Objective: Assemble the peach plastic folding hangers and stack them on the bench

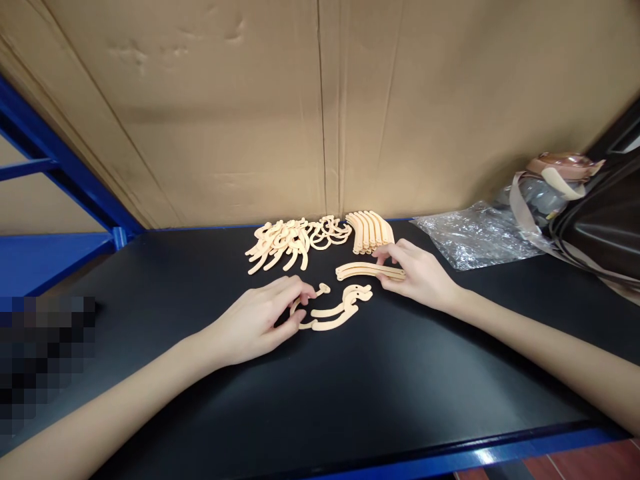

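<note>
My right hand (413, 270) is closed on the right end of a pair of pale, gently curved strips (363, 269) with small holes at the ends. My left hand (265, 313) has its fingers and thumb bent round a thin, pale hook-shaped piece (323, 289) with a widened tip; part of it is hidden by the fingers. Just right of that hand, two pale wavy pieces (337, 319) with rounded heads lie partly overlapping on the black tabletop (320, 400).
Toward the back lie a loose heap of pale wavy pieces (283, 243), several thin hooked pieces (330, 232) and a neat stack of curved strips (370, 230). Clear plastic wrap (480, 233) and a strapped clear bottle (545, 190) sit at right. A cardboard wall (225, 120) rises behind.
</note>
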The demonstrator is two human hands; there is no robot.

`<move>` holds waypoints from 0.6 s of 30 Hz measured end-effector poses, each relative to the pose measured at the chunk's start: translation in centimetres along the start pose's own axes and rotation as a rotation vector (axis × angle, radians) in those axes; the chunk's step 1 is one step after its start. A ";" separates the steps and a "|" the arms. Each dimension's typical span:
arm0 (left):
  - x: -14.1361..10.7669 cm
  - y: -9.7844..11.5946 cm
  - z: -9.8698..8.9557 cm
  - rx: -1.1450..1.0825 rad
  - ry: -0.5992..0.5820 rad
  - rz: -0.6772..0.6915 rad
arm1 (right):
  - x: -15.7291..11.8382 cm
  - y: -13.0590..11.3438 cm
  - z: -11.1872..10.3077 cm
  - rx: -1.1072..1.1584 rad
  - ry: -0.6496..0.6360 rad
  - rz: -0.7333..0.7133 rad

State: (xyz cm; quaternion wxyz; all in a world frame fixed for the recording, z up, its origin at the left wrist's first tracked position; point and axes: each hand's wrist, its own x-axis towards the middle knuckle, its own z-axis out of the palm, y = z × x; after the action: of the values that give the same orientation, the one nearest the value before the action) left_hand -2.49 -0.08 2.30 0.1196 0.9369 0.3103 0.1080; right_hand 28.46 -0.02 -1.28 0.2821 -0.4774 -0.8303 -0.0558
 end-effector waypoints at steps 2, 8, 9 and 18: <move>0.2 0.2 0.3 0.040 0.044 0.072 | 0.0 -0.1 0.0 0.000 -0.013 -0.016; 0.6 0.7 1.2 0.079 0.059 0.206 | 0.1 -0.5 0.1 0.019 -0.037 -0.046; 0.6 0.8 1.3 0.082 0.059 0.209 | 0.2 -0.5 0.1 0.025 -0.038 -0.043; 0.4 1.4 1.0 0.023 0.058 0.288 | 0.0 -1.3 -0.3 0.049 -0.064 -0.073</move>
State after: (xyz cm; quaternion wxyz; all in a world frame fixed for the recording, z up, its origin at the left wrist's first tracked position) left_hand -1.13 -1.10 1.83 0.0832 0.9694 0.1772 0.1478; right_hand 27.50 -0.78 -0.83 0.2646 -0.4412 -0.8570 -0.0302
